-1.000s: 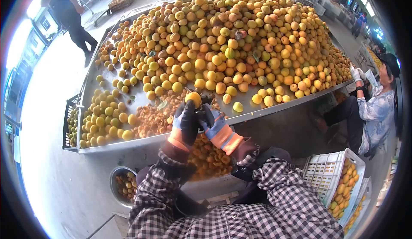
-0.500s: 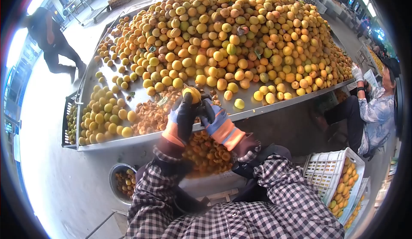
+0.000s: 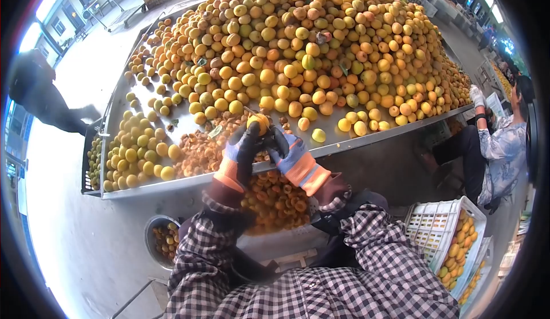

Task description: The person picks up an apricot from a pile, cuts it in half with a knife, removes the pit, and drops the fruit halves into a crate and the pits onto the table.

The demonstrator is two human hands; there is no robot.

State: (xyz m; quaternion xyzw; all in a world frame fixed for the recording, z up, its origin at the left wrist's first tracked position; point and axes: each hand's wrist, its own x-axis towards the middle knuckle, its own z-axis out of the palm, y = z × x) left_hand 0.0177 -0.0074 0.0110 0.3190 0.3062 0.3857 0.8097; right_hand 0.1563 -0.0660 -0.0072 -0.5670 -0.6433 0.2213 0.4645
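Observation:
A yellow-orange apricot [image 3: 259, 123] is gripped in my gloved left hand [image 3: 239, 150], its fingers closed around the fruit just above the table's near edge. My gloved right hand [image 3: 291, 157] is closed and pressed close to the fruit's right side; what its fingers hold is hidden. A thin, narrow sliver [image 3: 250, 111] sticks up at the apricot's top left, too small to name. Cut, pitted apricot pieces [image 3: 200, 151] lie on the tabletop left of my hands. Below them, more opened halves [image 3: 278, 203] fill a container at my lap.
A large heap of whole apricots [image 3: 321, 55] covers the metal table [image 3: 366, 141]. A black crate [image 3: 91, 158] hangs at its left end. A metal bucket [image 3: 163, 239] stands lower left, white crates [image 3: 435, 227] lower right. A seated person [image 3: 501, 147] works at right; another [image 3: 43, 92] is at left.
Both hands stay together with the apricot, shifted very slightly; the thin sliver now shows above the fruit. The person at left has moved farther left and nearer.

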